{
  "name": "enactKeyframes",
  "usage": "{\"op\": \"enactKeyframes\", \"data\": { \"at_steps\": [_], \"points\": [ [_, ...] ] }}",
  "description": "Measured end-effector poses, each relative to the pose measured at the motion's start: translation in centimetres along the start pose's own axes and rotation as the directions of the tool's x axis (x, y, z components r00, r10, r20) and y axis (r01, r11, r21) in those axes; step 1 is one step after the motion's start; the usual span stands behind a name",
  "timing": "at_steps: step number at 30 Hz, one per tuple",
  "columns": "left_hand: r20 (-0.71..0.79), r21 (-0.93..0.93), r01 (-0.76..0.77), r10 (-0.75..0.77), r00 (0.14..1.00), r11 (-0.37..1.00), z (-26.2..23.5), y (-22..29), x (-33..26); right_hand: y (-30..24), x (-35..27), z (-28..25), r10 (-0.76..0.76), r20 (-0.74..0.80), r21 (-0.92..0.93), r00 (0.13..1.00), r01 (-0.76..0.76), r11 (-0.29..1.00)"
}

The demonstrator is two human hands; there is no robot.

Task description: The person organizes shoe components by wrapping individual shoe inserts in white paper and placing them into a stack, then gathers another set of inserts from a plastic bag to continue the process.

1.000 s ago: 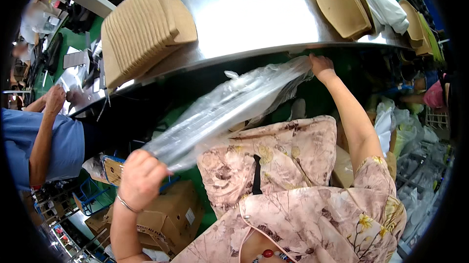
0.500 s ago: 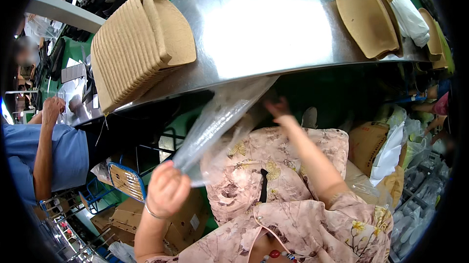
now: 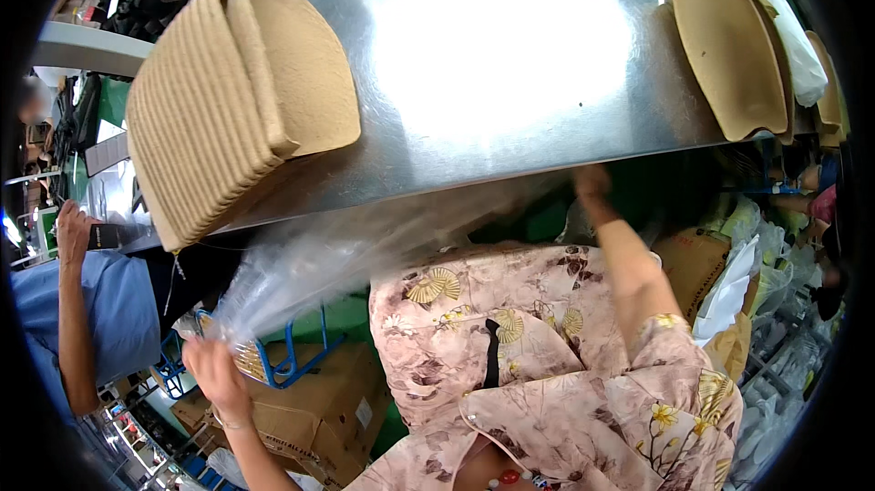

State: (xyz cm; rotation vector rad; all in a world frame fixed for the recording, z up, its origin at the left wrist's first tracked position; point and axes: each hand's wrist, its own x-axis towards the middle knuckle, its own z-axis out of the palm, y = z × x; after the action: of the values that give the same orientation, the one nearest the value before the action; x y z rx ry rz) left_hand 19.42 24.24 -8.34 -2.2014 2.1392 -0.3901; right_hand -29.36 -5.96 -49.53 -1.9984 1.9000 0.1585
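Note:
A long clear plastic bag (image 3: 319,254) stretches slantwise under the front edge of the metal table, blurred by motion. Its near left end is pinched in my left hand (image 3: 217,372), beside the blue-framed stool. My right hand (image 3: 592,183) is at the table's front edge, close to the other end of the plastic. Its fingers are smeared and partly hidden, so their grip does not show. A tall stack of brown moulded pulp trays (image 3: 200,108) stands on the table at the left. More such trays (image 3: 729,44) lie at the right end.
The shiny metal table (image 3: 410,154) spans the view ahead. Below left are a blue-framed stool (image 3: 287,372) and cardboard boxes (image 3: 310,409). A co-worker in a blue shirt (image 3: 114,309) sits at the left. Plastic-wrapped items (image 3: 775,382) fill a rack at the right.
My left hand has moved left and down, drawing the plastic out longer. My right hand has shifted right and up to the table's edge. The view has shifted slightly.

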Motion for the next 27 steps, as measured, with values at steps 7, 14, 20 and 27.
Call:
{"op": "enactKeyframes", "data": {
  "at_steps": [7,14,20,27],
  "points": [
    [-0.05,-0.202,0.082,-0.094,0.994,0.976,12.7,-1.3,4.1,17.0,-4.4,5.6,0.101,0.424,0.895,0.9,-0.399,-0.2],
    [-0.071,-0.158,0.103,-0.116,0.991,0.982,26.5,1.6,6.6,7.4,-5.4,-2.5,0.24,0.533,0.834,0.811,-0.551,0.009],
    [0.238,0.079,0.221,-0.234,0.943,0.972,31.5,7.7,9.6,6.4,-4.9,-2.0,0.314,0.572,0.819,0.758,-0.548,-0.168],
    [0.267,0.078,0.502,-0.503,0.822,0.862,26.7,2.6,9.9,7.5,-5.5,-0.4,0.176,0.636,0.696,0.751,-0.461,-0.55]
  ]
}}
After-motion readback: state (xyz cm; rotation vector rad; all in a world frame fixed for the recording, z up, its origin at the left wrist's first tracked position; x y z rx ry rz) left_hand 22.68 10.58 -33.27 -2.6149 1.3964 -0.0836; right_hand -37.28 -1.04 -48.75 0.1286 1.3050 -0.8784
